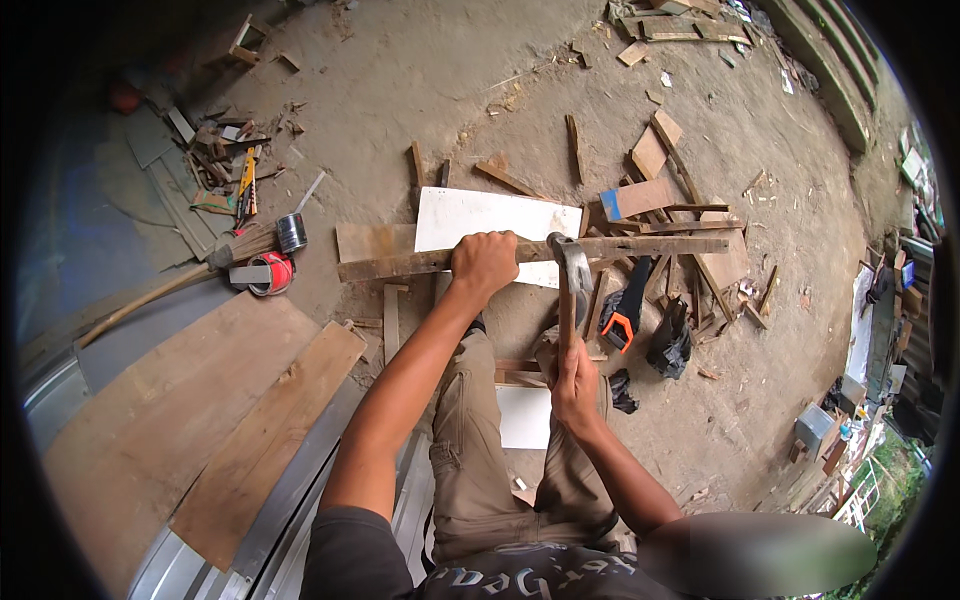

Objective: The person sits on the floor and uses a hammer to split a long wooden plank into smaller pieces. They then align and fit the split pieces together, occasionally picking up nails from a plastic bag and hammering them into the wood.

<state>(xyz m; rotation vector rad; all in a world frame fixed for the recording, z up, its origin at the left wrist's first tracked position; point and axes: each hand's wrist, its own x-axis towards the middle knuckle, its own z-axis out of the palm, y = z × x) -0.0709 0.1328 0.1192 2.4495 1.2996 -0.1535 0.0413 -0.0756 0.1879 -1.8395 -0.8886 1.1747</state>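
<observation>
A long, worn wooden batten (400,265) lies crosswise in front of me, over a white board (490,215). My left hand (484,264) is closed around the batten near its middle. In my right hand (575,390) is a claw hammer (570,270), gripped by its wooden handle. The hammer's metal head is at the batten, right of my left hand; whether its claw is hooked on a nail is too small to tell. A handsaw (619,325) with an orange and black handle lies to the right of the hammer.
Wood scraps (665,215) are heaped at the right, beside a black plastic bag (670,338). Tins (291,233) and a long wooden handle (140,312) lie at left. Wide planks (265,440) rest on metal sheets at lower left. A concrete ledge (825,75) runs along the far right.
</observation>
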